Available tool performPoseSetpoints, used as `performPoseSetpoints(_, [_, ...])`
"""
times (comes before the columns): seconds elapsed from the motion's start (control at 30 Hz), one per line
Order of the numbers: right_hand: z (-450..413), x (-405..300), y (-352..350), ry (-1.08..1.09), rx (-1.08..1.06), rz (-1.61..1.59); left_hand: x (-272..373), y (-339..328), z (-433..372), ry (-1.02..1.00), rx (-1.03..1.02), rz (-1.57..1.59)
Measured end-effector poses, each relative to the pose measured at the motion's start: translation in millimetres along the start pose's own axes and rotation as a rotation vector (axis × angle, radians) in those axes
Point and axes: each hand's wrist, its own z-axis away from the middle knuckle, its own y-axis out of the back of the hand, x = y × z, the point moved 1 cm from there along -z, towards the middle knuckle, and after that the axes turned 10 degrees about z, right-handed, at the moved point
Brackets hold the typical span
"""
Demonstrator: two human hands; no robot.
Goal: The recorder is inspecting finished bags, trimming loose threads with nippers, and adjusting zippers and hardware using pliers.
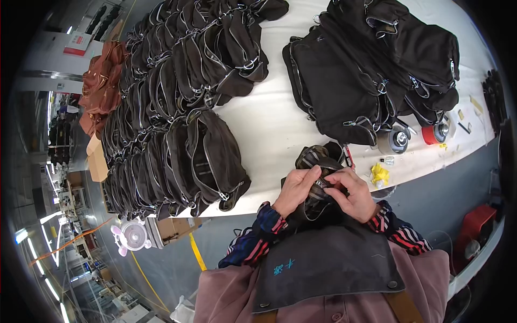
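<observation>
A small black fabric bag (310, 158) with a plaid lining and a silver zip is at the table's front edge, right before me. My left hand (294, 191) grips its zipped edge between thumb and fingers. Close by on the right, my right hand (355, 196) pinches the bag near the metal zip teeth. The fingertips of both hands nearly meet over the opening. What exactly the right fingertips pinch is too small to tell. Part of the bag hangs below the hands towards my dark apron (331, 262).
Rows of black zipped bags (220, 153) fill the table's left side. More black bags (339, 80) are piled at right. Near the right edge are a metal-topped dispenser (398, 139), a red container (433, 134) and crumpled yellow material (379, 174). A fan (135, 236) stands beyond the table's left front.
</observation>
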Motion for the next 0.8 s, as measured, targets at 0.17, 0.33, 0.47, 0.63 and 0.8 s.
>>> performPoseSetpoints(0.17, [-4.4, 4.6, -6.0, 0.181, 0.048, 0.178, 2.6, -1.3, -1.3, 0.028, 0.031, -0.042])
performPoseSetpoints(0.33, [-4.0, 11.3, -7.0, 0.206, 0.081, 0.169, 8.0, -4.3, -0.8, 0.04, 0.01, -0.06])
performPoseSetpoints(0.47, [-5.6, 12.2, -8.4, 0.28, 0.098, 0.315, 7.5, -2.7, -3.8, 0.046, 0.024, -0.102])
performPoseSetpoints(0.63, [-13.1, 6.6, -9.2, 0.271, 0.058, 0.482, 5.1, -2.0, -8.2, -0.023, 0.047, -0.171])
performPoseSetpoints(0.8, [-3.8, 5.9, 3.2, 0.226, -0.125, 0.288, 6.7, -3.2, -11.1, 0.066, 0.099, -0.091])
